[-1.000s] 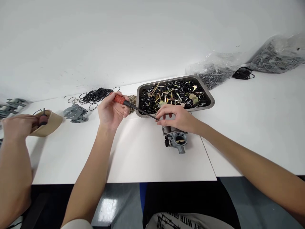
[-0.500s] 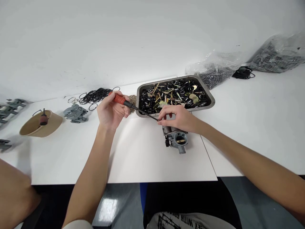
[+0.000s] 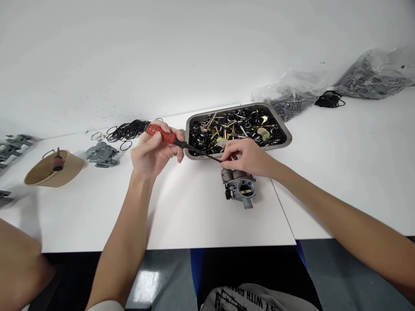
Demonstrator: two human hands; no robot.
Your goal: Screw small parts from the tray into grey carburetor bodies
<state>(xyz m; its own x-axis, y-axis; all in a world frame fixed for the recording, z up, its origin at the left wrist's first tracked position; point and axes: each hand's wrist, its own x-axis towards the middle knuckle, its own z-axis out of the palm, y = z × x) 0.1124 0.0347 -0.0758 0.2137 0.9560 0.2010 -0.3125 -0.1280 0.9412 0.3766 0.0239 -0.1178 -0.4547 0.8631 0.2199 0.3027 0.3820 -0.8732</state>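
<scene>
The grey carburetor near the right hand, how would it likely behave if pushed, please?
The grey carburetor looks like cast metal, so probably stiff and fairly heavy for its size. Its uneven, jutting outline suggests rocking rather than rolling.

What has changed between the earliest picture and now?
The co-worker's hand has left the tan container and is out of view. The right hand has shifted slightly rightward, with the far end of the screwdriver. The left hand still holds it; the carburetor and metal tray stayed put.
</scene>
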